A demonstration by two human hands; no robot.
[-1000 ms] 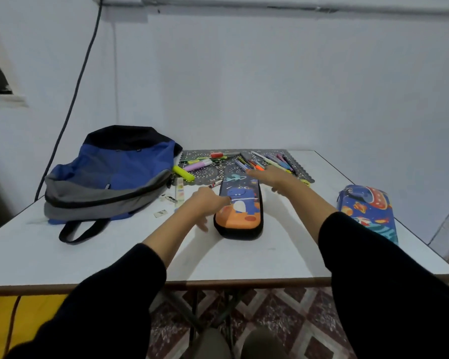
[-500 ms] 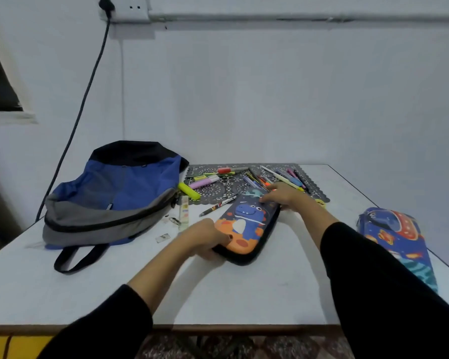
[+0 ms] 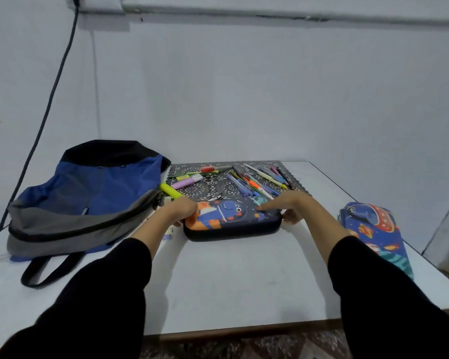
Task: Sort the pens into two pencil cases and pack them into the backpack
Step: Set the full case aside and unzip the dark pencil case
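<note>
Between left hand (image 3: 184, 211) and right hand (image 3: 287, 208), dinosaur pencil case (image 3: 231, 220) gripped at both ends on the worktop (image 3: 231, 281), pens (image 3: 246, 183) laid just beyond, backpack (image 3: 94, 193) leftward, its tag (image 3: 85, 211) unreadable, rocket pencil case (image 3: 373, 229) rightward

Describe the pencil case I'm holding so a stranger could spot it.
On the white table, before the pen-strewn mat, a dark-edged pencil case sits between the left hand and right hand. Unlike the rocket-print case at right, it shows a blue monster.

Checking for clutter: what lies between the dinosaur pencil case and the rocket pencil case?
Head view: only the right hand, gripping the dinosaur pencil case, then bare table up to the rocket pencil case.
</note>
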